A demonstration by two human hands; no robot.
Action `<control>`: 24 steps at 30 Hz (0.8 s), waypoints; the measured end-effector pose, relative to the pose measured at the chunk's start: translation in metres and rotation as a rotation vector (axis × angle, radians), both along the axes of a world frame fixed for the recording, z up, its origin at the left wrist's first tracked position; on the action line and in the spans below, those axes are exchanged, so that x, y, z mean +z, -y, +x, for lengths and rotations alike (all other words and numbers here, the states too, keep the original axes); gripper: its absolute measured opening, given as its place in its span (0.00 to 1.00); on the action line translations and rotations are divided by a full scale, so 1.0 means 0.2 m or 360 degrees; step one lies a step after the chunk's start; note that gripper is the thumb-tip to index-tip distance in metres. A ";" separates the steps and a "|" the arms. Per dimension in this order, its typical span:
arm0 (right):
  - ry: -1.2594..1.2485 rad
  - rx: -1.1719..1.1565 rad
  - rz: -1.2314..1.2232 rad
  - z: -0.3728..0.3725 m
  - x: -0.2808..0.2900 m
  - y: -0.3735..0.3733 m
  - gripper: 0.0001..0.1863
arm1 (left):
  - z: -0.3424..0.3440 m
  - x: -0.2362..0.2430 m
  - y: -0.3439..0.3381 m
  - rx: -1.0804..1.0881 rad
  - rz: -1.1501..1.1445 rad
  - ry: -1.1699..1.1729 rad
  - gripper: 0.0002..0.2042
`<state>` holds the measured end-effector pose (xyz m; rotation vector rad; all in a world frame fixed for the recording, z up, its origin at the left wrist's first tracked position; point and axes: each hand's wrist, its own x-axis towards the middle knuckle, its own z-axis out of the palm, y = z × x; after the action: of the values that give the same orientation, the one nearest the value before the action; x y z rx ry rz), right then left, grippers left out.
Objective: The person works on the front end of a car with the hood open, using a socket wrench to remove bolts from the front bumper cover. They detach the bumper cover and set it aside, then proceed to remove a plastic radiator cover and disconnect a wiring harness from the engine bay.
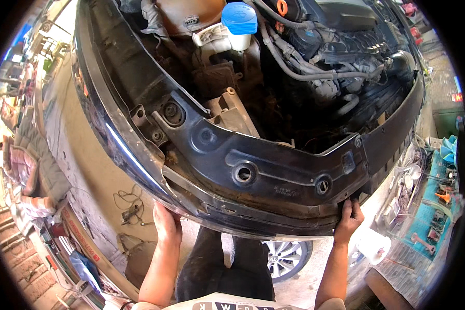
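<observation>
Black bumper [274,226], spanning the centre. At its lower edge, the left hand [168,223] is touching, its finger spread hidden; the right hand [349,221] is holding with bent fingers. Outside the edge, pale floor [90,160] is opening at left, a wheel [285,257] showing at lower centre, a teal mat [422,227] at right.

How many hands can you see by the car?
2: the left hand, partly hidden under one side of the front bumper, and the right hand at its other side.
</observation>
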<state>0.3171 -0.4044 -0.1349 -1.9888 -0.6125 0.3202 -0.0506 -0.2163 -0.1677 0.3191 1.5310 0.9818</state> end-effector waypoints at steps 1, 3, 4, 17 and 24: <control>0.0015 -0.0001 0.0008 0.00 0.00 0.00 0.11 | 0.00 0.00 0.00 0.0023 -0.0003 0.0019 0.20; 0.0050 -0.0005 0.0030 0.00 0.00 -0.01 0.12 | 0.01 0.01 -0.02 0.0066 -0.0004 0.0061 0.19; 0.0043 -0.0010 0.0012 0.00 0.00 0.00 0.12 | 0.01 0.02 -0.03 0.0101 0.0048 0.0174 0.17; 0.0109 -0.0002 -0.0063 0.04 -0.01 0.02 0.14 | 0.07 0.02 0.01 0.0323 -0.0052 0.0185 0.15; 0.0192 0.0006 -0.0074 0.06 -0.05 0.05 0.20 | 0.02 -0.02 0.04 0.0226 -0.0029 0.0208 0.14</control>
<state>0.3299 -0.4148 -0.1448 -2.0627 -0.6909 0.2197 -0.0461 -0.2242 -0.1710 0.1315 1.4577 1.0780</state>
